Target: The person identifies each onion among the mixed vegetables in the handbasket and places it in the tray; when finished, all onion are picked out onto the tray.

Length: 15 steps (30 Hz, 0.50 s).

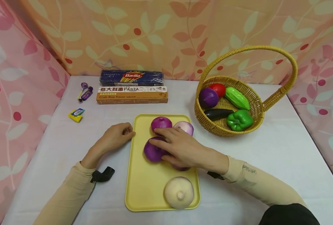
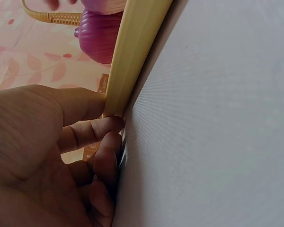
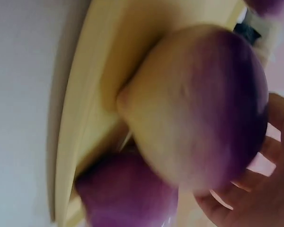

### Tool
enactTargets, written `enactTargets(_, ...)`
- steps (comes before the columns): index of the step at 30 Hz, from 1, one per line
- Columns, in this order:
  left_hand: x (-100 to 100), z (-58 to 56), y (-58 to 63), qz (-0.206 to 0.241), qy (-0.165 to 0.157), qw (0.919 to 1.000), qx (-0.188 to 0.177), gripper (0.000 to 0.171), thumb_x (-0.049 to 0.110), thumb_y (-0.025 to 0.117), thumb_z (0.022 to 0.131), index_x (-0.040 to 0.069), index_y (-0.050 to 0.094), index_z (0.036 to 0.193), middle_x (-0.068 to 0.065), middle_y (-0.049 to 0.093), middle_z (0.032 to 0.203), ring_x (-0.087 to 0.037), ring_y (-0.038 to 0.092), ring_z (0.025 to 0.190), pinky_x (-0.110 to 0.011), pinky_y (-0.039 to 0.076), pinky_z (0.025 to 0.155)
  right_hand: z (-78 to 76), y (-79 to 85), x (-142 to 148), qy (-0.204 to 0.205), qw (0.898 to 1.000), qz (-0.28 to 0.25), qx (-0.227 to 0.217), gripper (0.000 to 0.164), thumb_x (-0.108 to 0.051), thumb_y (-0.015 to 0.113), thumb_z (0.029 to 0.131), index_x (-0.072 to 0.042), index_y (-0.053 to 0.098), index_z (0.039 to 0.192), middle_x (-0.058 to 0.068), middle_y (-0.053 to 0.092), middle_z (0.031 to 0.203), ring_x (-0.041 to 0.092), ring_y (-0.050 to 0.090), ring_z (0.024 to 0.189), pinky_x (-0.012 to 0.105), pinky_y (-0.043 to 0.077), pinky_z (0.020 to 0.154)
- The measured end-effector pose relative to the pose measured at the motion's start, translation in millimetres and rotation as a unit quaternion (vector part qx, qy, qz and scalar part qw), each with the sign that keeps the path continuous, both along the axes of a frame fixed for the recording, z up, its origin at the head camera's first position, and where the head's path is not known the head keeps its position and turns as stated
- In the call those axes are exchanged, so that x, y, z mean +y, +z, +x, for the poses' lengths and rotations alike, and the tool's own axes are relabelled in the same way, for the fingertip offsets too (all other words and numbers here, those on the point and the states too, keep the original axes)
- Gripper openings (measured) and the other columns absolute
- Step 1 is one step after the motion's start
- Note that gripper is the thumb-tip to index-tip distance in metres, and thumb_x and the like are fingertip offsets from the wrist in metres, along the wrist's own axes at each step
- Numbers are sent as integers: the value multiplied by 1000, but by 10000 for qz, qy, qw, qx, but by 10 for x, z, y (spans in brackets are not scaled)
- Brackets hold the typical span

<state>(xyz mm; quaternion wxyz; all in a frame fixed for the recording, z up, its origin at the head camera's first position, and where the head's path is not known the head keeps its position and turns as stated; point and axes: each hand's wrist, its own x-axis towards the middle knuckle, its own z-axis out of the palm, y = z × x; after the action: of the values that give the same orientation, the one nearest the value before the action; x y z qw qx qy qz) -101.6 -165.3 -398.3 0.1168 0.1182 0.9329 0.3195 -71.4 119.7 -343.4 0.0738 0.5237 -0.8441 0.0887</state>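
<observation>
On a yellow tray [image 1: 145, 190] lie several round vegetables. My right hand [image 1: 183, 148] reaches in from the right and holds a purple turnip [image 1: 153, 152] from above, its fingers bent over the top. In the right wrist view this turnip [image 3: 194, 109] shows a pale underside with a root tip facing the tray, and fingers lie against its purple side. Partly under the palm is another purple vegetable [image 1: 181, 168]. Behind are a red onion [image 1: 161, 122] and a paler onion [image 1: 185, 126]. My left hand [image 1: 115, 136] pinches the tray's left rim between thumb and finger.
A pale round vegetable [image 1: 179, 191] occupies the tray's near right corner. A wicker basket [image 1: 258, 109] with a tall handle holds several vegetables at the back right. Behind the tray lie a pasta box [image 1: 132, 97] and a spaghetti pack [image 1: 114, 77]; wrapped sweets [image 1: 75, 115] are leftward.
</observation>
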Motion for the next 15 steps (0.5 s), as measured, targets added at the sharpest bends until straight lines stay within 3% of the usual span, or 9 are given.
enactTargets(4, 10, -6, 13, -13, 6, 10000, 21, 14, 26, 61, 93, 13, 63, 86, 0, 52, 72, -15, 45, 67, -30, 34, 63, -154, 107, 225, -465, 9948, -885, 177, 51, -22, 72, 85, -15, 57, 133, 17, 54, 137, 30, 58, 118, 45, 47, 96)
enactTargets(9, 4, -8, 37, -36, -17, 10000, 46, 14, 25, 62, 93, 13, 63, 86, 0, 53, 72, -16, 46, 67, -29, 35, 64, -436, 225, 595, -1477, 9730, -1718, 452, 47, -12, 70, 83, -9, 59, 128, 21, 55, 134, 37, 57, 115, 51, 46, 95)
enactTargets(12, -4, -3, 32, -22, -28, 10000, 60, 14, 25, 62, 93, 13, 63, 86, -1, 53, 73, -15, 45, 68, -29, 34, 64, -635, 225, 808, -2129, 9567, -1954, 344, 47, -9, 68, 83, -6, 58, 129, 23, 52, 134, 40, 54, 119, 55, 43, 99)
enactTargets(15, -4, 10, 16, -16, -30, 10000, 34, 15, 25, 62, 93, 13, 63, 86, 0, 53, 73, -14, 45, 67, -29, 33, 63, -798, 168, 972, -2767, 9426, -1871, 54, 50, -10, 68, 84, -7, 55, 132, 26, 46, 139, 45, 50, 123, 59, 40, 101)
